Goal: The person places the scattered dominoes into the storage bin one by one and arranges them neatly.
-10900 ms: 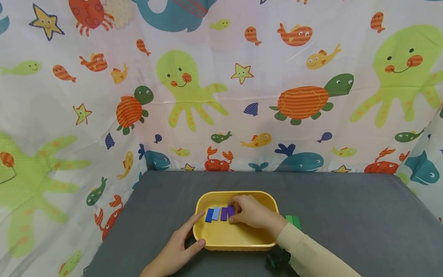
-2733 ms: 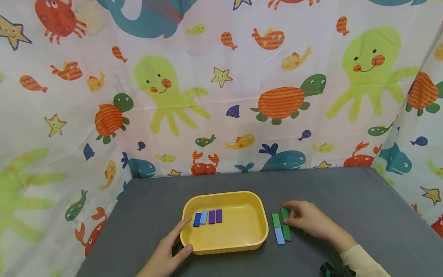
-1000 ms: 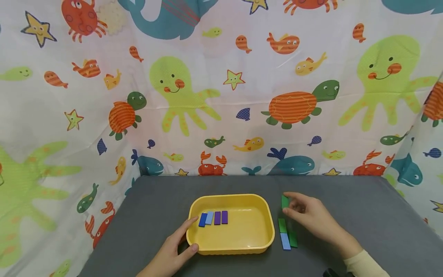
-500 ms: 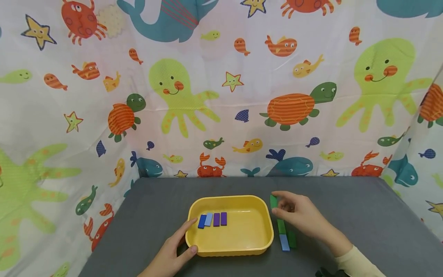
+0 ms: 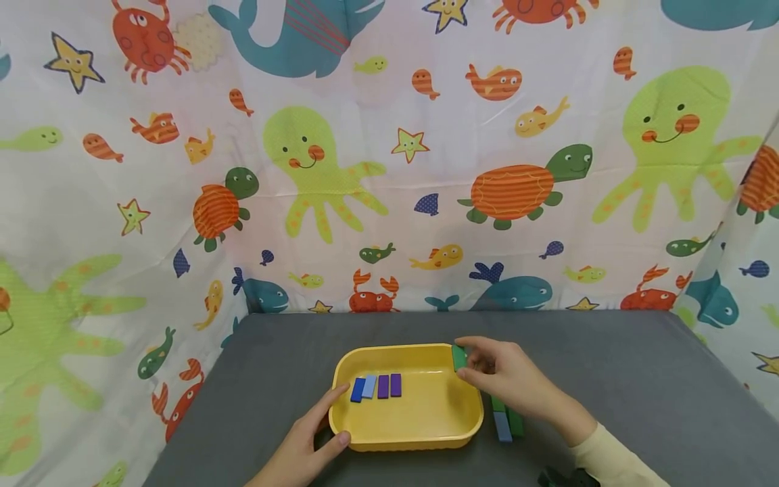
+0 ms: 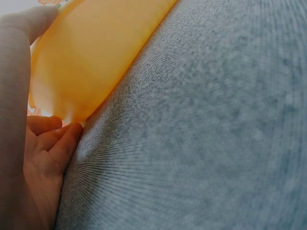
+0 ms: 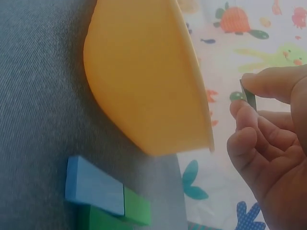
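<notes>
In the head view my right hand (image 5: 508,375) pinches a green tile (image 5: 459,358) between thumb and fingertips, over the right rim of a yellow tub (image 5: 426,423). The right wrist view shows the tile (image 7: 249,96) edge-on, higher than the tub's rim. My left hand (image 5: 307,433) holds the tub's left end, index finger and thumb over the rim. Its other fingers (image 6: 64,143) lie low against the outer wall in the left wrist view. Inside the tub lie a dark blue tile (image 5: 358,390), a light blue tile (image 5: 368,386) and two purple tiles (image 5: 383,387).
Right of the tub, on the grey table (image 5: 608,379), a light blue tile (image 5: 502,427) lies end to end with a green one (image 5: 498,404). A darker green tile (image 5: 515,424) lies beside them. A patterned curtain (image 5: 365,169) hangs behind the table.
My right hand has lifted a green tile off the table and carried it left to the tub's right rim. My left hand has kept its place on the tub.
</notes>
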### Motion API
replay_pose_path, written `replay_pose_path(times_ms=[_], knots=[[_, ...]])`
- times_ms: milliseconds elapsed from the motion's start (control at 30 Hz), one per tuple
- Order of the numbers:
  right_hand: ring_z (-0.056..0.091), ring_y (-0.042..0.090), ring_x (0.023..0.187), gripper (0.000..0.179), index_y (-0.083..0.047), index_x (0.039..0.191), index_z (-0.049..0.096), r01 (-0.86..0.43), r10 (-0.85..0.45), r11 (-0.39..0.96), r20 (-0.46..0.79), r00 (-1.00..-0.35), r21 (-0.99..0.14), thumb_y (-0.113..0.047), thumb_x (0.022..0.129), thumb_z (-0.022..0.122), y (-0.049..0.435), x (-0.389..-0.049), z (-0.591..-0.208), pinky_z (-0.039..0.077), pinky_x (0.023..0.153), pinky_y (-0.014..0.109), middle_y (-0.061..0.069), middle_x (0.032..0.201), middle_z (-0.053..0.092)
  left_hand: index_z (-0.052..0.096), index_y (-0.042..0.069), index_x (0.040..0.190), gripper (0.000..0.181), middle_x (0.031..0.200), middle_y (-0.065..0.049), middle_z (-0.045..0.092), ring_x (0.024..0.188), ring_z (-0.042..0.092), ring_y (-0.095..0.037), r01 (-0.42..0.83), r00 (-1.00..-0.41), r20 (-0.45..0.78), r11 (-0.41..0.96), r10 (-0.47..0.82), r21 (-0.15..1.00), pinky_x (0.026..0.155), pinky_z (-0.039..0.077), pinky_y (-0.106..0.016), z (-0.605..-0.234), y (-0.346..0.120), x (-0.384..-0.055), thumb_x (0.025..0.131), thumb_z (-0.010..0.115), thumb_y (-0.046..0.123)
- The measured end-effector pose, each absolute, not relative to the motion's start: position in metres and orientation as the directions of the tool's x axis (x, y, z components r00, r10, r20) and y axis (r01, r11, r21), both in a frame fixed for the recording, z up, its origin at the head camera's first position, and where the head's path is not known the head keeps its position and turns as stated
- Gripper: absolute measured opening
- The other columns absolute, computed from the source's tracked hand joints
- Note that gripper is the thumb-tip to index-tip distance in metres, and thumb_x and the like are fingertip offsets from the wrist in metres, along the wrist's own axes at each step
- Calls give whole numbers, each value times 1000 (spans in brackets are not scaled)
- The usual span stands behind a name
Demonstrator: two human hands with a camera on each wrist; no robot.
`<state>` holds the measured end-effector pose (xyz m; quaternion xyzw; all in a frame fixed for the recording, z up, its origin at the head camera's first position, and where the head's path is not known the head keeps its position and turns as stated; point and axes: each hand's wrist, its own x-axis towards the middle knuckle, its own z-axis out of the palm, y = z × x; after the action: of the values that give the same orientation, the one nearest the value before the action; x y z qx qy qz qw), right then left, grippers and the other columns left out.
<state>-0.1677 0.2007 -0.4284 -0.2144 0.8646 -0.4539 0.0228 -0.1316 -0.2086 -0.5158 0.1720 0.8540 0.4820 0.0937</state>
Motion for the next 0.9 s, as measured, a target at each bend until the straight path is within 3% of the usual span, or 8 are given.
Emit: replay_pose_path(times_ms=[900], knots=[[60,13,75,44,-6,139,72,-411,-487,475,156,-859,-778,-25,101,82,146,-182,-431,49,62,25,-8,89,69,41,30,169,64,174,-6,39,159,39,-30,203,-923,12,463,384,863,116,36,-20,-514,-208,-131,111,68,33]])
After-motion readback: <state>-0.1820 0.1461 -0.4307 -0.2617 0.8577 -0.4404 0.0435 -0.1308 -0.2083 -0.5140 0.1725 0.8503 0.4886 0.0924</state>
